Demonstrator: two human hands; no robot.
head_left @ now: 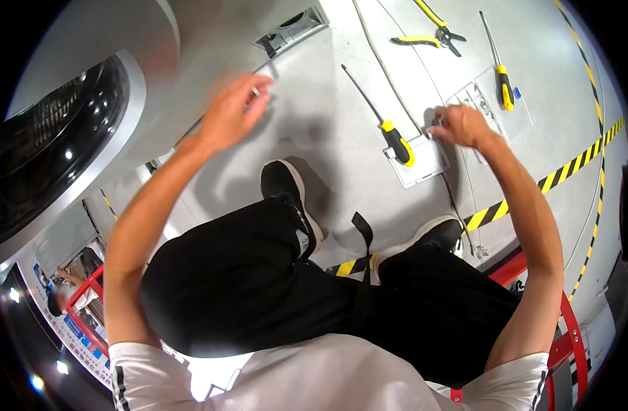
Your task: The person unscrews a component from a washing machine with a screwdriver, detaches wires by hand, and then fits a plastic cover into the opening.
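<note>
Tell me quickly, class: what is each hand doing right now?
Left hand: fingers pinched on a small metal part; what kind cannot be told.
Right hand: curled closed by the clear tray; contents cannot be told.

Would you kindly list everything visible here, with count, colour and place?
washing machine: one, grey with dark round door, upper left.
screwdrivers: two, yellow-black handles; longer one centre floor, other upper right.
pliers: one, yellow handles, top.
clear plastic trays: at least two, under the screwdriver handles.
cable: one, grey, across the floor.
hazard tape: yellow-black stripes, right floor.
red frame: one, lower right.
shoes: two, black with white soles, centre.
left hand: fingers pinching a small item, too blurred to identify.
right hand: fingers closed at the cable beside a tray.
</note>
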